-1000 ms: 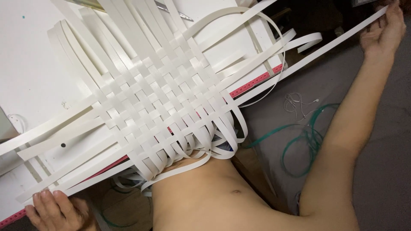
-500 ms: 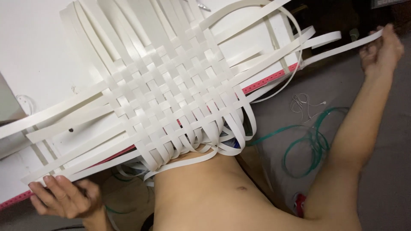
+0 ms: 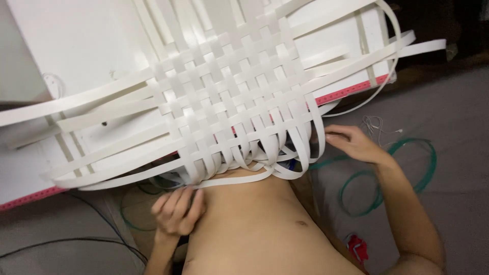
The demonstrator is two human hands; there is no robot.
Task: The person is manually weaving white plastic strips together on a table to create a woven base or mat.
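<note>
The left hand [image 3: 178, 210] sits low in the view, near 7 o'clock. Its fingers [image 3: 192, 201] are curled in, and they pinch the end of one white strip [image 3: 232, 179] that loops along the bottom edge of the woven mat [image 3: 234, 107]. The right hand [image 3: 354, 143] is out at 3 o'clock from the mat's bottom edge. Its fingers are loosely bent and point toward 9 o'clock, with the tips touching the outermost hanging loop [image 3: 316, 137]. I cannot tell if that hand grips the loop or only touches it.

The mat lies just above both hands, at 12 o'clock from the left hand and 10 o'clock from the right hand. It rests on a white board [image 3: 81, 46] with a pink edge [image 3: 351, 91]. The mat is made of flat white strips going over and under each other. One set of strips runs from 8 o'clock to 2 o'clock. The other set runs from 11 o'clock to 5 o'clock. The long loose ends stick out far to the left and to the upper right. At the bottom the strips bend down in loops against the person's bare belly [image 3: 254, 229].

There are two hands, one mat and one board. The strips are too many and too crossed to count. A green cord [image 3: 402, 168] lies coiled on the grey floor [image 3: 448, 127], at 4 o'clock from the right hand. A thin white wire [image 3: 377, 125] lies near it.
</note>
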